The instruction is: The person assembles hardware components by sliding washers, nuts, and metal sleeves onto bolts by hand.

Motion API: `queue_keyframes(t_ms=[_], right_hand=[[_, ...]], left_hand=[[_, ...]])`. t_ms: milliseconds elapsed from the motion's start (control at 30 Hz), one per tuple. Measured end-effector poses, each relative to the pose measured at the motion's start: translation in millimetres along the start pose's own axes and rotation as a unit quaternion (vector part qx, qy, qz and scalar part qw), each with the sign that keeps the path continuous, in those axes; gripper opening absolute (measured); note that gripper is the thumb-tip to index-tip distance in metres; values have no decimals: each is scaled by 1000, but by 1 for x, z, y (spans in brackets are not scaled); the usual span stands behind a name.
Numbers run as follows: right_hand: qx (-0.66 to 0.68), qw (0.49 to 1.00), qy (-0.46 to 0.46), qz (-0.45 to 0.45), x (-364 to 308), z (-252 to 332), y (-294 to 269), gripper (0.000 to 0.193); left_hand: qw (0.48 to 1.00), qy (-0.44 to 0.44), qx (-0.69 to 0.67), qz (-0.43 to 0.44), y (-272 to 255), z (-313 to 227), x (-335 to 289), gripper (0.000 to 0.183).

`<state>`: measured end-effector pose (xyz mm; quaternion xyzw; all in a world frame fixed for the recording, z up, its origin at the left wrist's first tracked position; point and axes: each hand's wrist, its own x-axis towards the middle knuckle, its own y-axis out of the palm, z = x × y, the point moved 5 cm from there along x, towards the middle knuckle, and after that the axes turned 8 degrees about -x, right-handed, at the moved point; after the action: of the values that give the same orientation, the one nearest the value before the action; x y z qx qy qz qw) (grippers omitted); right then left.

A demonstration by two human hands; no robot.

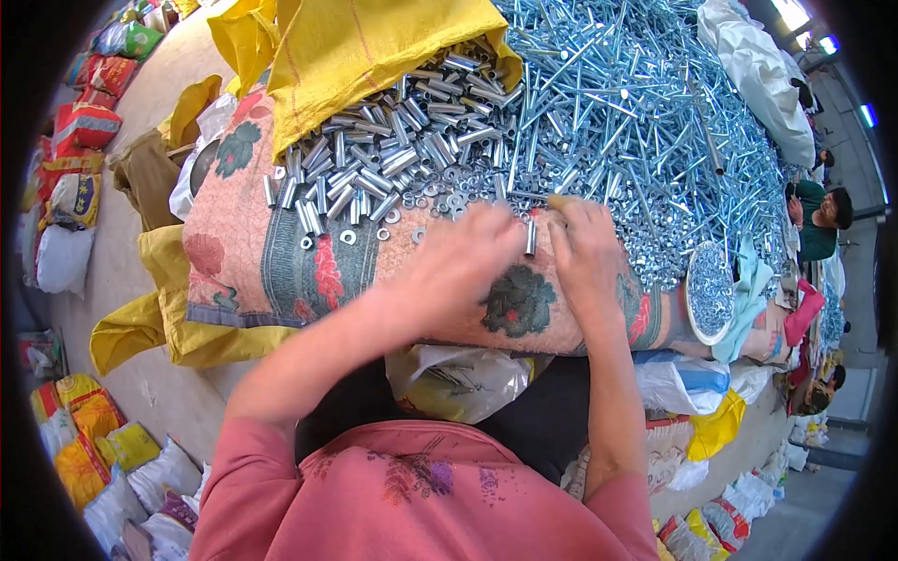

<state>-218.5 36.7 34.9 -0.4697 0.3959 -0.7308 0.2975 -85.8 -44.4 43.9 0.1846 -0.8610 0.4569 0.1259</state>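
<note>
My left hand is smeared by motion above the front edge of the metal heap, its fingers too blurred to read. Close to its right, my right hand has thumb and fingers pinched together on a thin bolt, which points left toward my left hand. Between the two hands a short metal sleeve lies on the flowered cloth. Washers and nuts are scattered beside my left hand. Behind it sits a pile of sleeves. Long bolts are heaped behind my right hand.
A yellow woven sack spills the sleeves. At the right stands a white tub of small metal parts beside a pale green cloth. A clear plastic bag with bolts hangs at my lap. Another person sits far right.
</note>
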Motion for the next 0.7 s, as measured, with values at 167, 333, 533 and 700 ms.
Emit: queue_keyframes(t_ms=[167, 333, 533, 700], right_hand=[[-139, 987, -72, -20, 16, 5, 15, 17], [-168, 980, -105, -23, 23, -1, 13, 12], [-129, 988, -86, -28, 28, -4, -6, 12], [-138, 984, -105, -34, 22, -10, 4, 15]], left_hand=[[997, 20, 75, 4, 14, 46, 35, 15], [996, -64, 39, -55, 9, 59, 26, 14], [832, -280, -465, -117, -3, 56, -10, 15], [578, -340, -718, -188, 15, 54, -24, 17]])
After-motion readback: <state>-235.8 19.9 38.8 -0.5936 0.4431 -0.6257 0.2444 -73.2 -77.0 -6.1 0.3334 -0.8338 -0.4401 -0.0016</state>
